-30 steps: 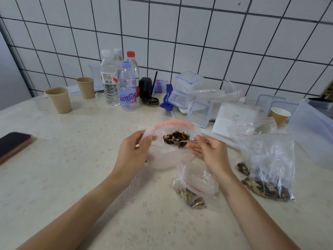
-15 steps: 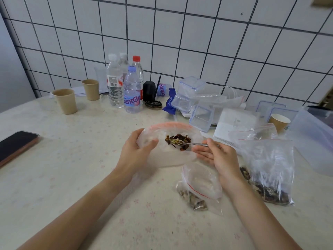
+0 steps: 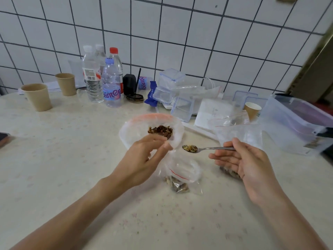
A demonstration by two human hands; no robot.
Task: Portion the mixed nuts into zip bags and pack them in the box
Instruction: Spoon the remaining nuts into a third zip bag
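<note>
My left hand (image 3: 144,157) pinches the near rim of an open zip bag (image 3: 133,127) with a red seal; mixed nuts (image 3: 160,131) lie inside it. My right hand (image 3: 246,163) holds a metal spoon (image 3: 209,148) with a small heap of nuts in its bowl, just right of that bag's mouth and outside it. Below the spoon a second zip bag (image 3: 182,175) with some nuts lies on the table. A larger clear bag (image 3: 239,134) stands behind my right hand; the nuts at its base are mostly hidden by that hand.
At the right edge stands a large clear storage box (image 3: 295,123). Small lidded plastic containers (image 3: 171,83), white napkins (image 3: 212,112) and a paper cup (image 3: 252,110) crowd the back. Water bottles (image 3: 110,85) and two paper cups (image 3: 37,96) stand back left. A phone (image 3: 3,138) lies at the left edge.
The spoon has come out of the held bag and moved right, with nuts in its bowl. The view has tilted a little, and my left hand's grip sits lower on the rim.
</note>
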